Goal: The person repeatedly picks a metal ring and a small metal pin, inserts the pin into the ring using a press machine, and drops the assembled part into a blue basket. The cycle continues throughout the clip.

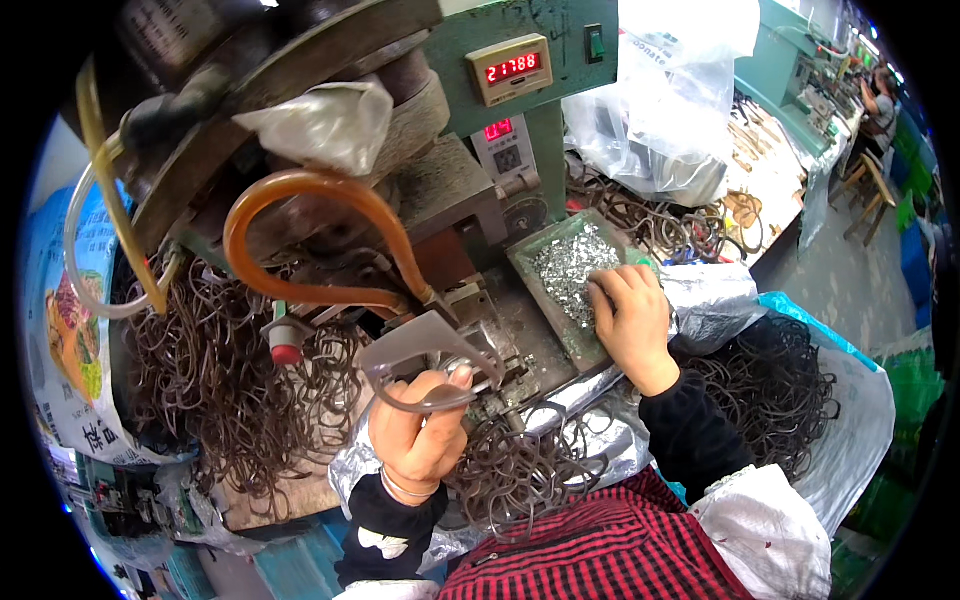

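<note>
My left hand [418,430], with a band at its wrist, is closed at the press's work spot. Its thumb and fingers hold a thin dark curved plastic strip [440,404]. A smoky see-through plastic piece [410,350] stands just above the fingers; whether it joins the strip or the machine I cannot tell. My right hand [638,325] reaches over a green metal tray [530,262], its fingers bent down onto a heap of small shiny silver metal pieces [570,268]. The fingertips are partly hidden, so anything pinched there cannot be made out.
The press [400,190] rises ahead, with an orange hose [310,183] and a red-capped button [286,345]. Dark curved strips [220,370] pile up at left; another heap [520,465] lies in front of me. A lined bag [770,390] of strips stands at right.
</note>
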A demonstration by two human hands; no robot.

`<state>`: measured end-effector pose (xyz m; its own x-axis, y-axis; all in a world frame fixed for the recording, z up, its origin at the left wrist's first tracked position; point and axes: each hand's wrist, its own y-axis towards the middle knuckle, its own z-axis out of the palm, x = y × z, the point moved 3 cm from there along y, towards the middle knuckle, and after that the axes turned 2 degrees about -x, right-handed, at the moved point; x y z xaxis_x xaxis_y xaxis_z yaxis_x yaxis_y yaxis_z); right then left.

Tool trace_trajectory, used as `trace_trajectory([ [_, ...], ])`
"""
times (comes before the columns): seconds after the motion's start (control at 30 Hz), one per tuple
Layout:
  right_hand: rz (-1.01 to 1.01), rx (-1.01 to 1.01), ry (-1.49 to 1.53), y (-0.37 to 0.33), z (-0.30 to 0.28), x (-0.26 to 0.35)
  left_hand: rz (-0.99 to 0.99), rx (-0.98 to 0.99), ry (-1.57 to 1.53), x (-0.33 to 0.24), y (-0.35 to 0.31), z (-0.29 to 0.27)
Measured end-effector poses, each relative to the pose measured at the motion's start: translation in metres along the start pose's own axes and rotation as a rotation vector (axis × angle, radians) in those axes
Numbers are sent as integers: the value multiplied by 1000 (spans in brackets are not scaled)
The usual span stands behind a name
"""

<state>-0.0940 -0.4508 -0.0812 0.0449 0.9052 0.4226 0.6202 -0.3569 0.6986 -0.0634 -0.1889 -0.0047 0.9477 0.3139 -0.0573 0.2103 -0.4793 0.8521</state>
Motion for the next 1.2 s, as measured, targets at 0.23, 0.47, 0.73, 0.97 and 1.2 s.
trace_trajectory([
  [0.23,54,-65,193,32,-1,-10,3,10,-38,4,-2,4],
  [0.47,161,-1,217,24,7,-17,-18,-7,-84,1,4,5],
  [0.73,-225,231,81,37,79,13,-221,17,-54,-20,-6,-6],
  [0.97,59,122,289,12,15,-3,-549,-244,455,-3,-77,-106],
  [1.2,214,202,591,24,26,17,-137,421,671,92,-55,-121],
])
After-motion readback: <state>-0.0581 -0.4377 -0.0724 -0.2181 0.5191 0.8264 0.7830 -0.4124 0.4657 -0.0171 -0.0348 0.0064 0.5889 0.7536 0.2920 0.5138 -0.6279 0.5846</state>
